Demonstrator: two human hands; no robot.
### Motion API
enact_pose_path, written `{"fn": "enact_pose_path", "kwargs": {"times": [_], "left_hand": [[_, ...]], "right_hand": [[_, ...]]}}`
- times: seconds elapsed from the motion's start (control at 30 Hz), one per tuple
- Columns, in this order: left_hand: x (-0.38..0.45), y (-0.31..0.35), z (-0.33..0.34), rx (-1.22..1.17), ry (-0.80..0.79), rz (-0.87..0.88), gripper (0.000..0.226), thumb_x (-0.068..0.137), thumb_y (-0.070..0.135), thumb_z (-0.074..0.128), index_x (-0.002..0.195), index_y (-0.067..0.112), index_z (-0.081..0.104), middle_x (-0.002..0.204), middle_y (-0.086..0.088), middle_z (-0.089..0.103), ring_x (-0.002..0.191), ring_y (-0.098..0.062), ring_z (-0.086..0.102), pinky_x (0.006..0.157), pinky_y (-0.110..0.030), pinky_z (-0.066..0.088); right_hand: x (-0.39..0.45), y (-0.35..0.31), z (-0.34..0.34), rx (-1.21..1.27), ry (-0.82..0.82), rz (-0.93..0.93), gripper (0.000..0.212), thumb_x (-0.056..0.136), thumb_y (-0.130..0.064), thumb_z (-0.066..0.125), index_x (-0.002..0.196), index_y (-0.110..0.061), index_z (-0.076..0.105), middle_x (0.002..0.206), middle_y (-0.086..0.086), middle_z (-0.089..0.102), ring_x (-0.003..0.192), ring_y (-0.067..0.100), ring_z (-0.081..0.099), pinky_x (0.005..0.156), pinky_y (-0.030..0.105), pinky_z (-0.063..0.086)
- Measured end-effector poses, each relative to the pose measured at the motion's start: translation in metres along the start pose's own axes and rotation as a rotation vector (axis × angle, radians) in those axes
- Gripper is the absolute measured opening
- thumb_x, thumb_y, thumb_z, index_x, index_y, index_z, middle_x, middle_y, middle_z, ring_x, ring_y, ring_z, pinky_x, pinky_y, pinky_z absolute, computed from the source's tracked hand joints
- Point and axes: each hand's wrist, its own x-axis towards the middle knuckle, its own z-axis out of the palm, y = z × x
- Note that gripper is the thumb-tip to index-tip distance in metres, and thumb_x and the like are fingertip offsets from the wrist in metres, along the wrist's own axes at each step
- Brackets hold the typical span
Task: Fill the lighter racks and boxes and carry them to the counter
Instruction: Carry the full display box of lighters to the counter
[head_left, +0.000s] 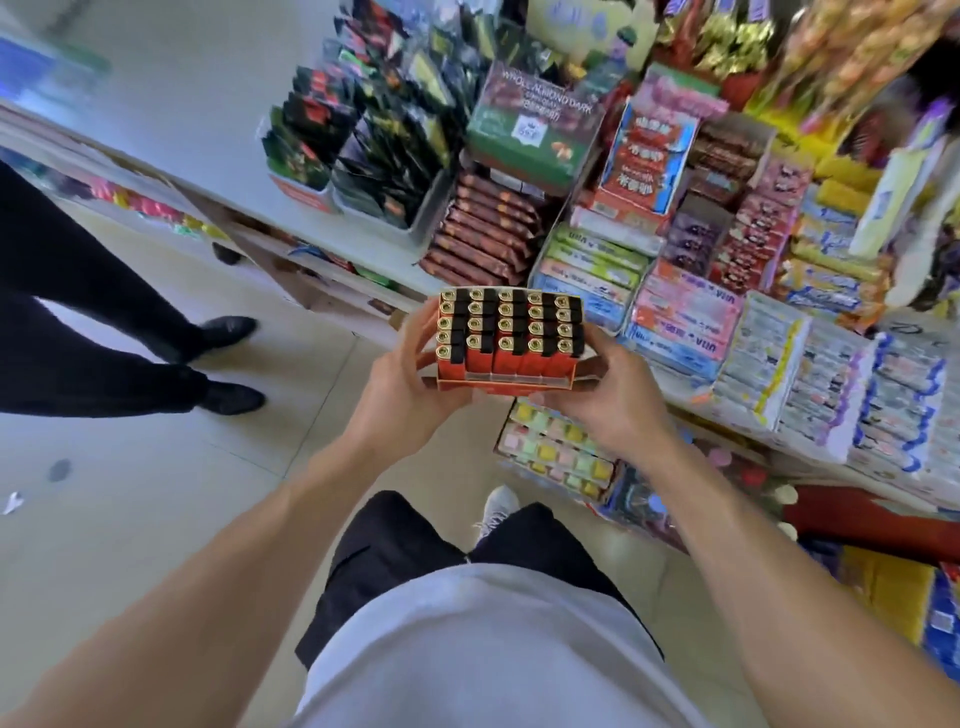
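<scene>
An orange cardboard lighter box (506, 383) is held in front of me at chest height, packed with several rows of red lighters (511, 330) standing upright, brass and black tops up. My left hand (402, 376) grips the box's left side and bottom. Cupping the right bottom corner is my right hand (605, 395), its thumb along the side. The box hangs in the air just off the edge of the white counter (374, 228), which is crowded with snacks.
Chocolate bars (480, 234), gum boxes (587, 270) and candy packs (810, 374) cover the counter ahead and to the right. A lower shelf (556, 452) holds pastel sweets. Another person's dark-trousered legs and shoes (228, 364) stand on the tiled floor at left.
</scene>
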Motion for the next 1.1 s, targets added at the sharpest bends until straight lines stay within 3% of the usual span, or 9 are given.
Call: {"fn": "enact_pose_path", "kwargs": {"times": [0.1,0.27,0.47,0.53,0.63,0.77,0.83,0.97,1.1], "left_hand": [[0.029,0.008,-0.033,-0.025,0.031,0.021,0.093,0.075,0.022,0.091,0.148,0.040,0.036,0.128,0.024,0.062,0.119,0.002,0.061,0.092,-0.026,0.058],[0.084,0.002,-0.102,-0.057,0.079,0.065,0.094,0.075,0.018,0.091,0.152,0.035,0.041,0.126,0.014,0.066,0.112,-0.004,0.066,0.089,-0.039,0.061],[0.151,-0.013,-0.197,-0.085,0.050,0.120,0.094,0.073,0.008,0.091,0.152,0.029,0.044,0.131,0.010,0.056,0.115,-0.005,0.064,0.085,-0.028,0.061],[0.172,-0.013,-0.225,-0.065,0.058,0.139,0.088,0.071,0.010,0.092,0.147,0.025,0.050,0.126,0.015,0.057,0.109,0.001,0.064,0.084,-0.020,0.058],[0.202,-0.013,-0.258,-0.056,0.057,0.154,0.082,0.069,0.014,0.093,0.141,0.028,0.055,0.126,0.012,0.060,0.108,-0.005,0.066,0.085,-0.024,0.060],[0.245,-0.014,-0.284,-0.052,0.056,0.149,0.090,0.069,0.013,0.094,0.146,0.028,0.050,0.127,0.012,0.061,0.111,-0.006,0.066,0.081,-0.017,0.057],[0.269,-0.013,-0.292,-0.046,0.033,0.159,0.090,0.069,0.013,0.093,0.147,0.028,0.050,0.128,0.011,0.062,0.112,-0.008,0.066,0.083,-0.026,0.061],[0.324,0.000,-0.296,-0.050,-0.003,0.180,0.090,0.065,0.020,0.095,0.144,0.027,0.053,0.124,0.004,0.065,0.107,-0.008,0.069,0.082,-0.032,0.063],[0.383,0.025,-0.292,-0.023,-0.049,0.216,0.089,0.063,0.022,0.095,0.140,0.037,0.053,0.117,-0.005,0.068,0.098,-0.005,0.070,0.075,-0.022,0.060]], "right_hand": [[0.036,-0.035,0.009,0.000,-0.004,-0.034,0.064,0.073,-0.025,0.090,0.128,-0.038,0.059,0.093,-0.025,0.072,0.084,-0.010,0.066,0.068,0.006,0.043],[0.096,-0.093,0.040,0.031,0.020,-0.073,0.066,0.073,-0.015,0.089,0.120,-0.050,0.057,0.099,-0.029,0.071,0.092,-0.009,0.066,0.079,0.010,0.048],[0.164,-0.158,0.098,0.021,0.102,-0.091,0.069,0.072,-0.021,0.090,0.119,-0.057,0.056,0.104,-0.029,0.071,0.101,-0.007,0.065,0.087,0.019,0.049],[0.184,-0.178,0.114,0.035,0.122,-0.096,0.068,0.072,-0.019,0.090,0.124,-0.049,0.058,0.103,-0.027,0.072,0.098,-0.005,0.066,0.085,0.020,0.050],[0.215,-0.202,0.131,0.040,0.135,-0.107,0.069,0.072,-0.016,0.090,0.132,-0.034,0.059,0.099,-0.027,0.072,0.092,-0.008,0.066,0.076,0.009,0.047],[0.257,-0.223,0.139,0.058,0.151,-0.111,0.070,0.073,-0.017,0.090,0.132,-0.035,0.058,0.104,-0.024,0.072,0.093,-0.006,0.067,0.080,0.011,0.048],[0.278,-0.227,0.137,0.069,0.151,-0.101,0.072,0.072,-0.018,0.090,0.134,-0.033,0.057,0.107,-0.018,0.073,0.095,-0.002,0.068,0.086,0.020,0.051],[0.324,-0.228,0.123,0.053,0.186,-0.063,0.078,0.070,-0.022,0.091,0.136,-0.036,0.053,0.107,-0.015,0.074,0.094,0.000,0.069,0.085,0.021,0.050],[0.375,-0.228,0.097,0.040,0.217,-0.038,0.080,0.070,-0.028,0.092,0.139,-0.036,0.051,0.119,-0.016,0.069,0.101,0.004,0.068,0.093,0.030,0.052]]}}
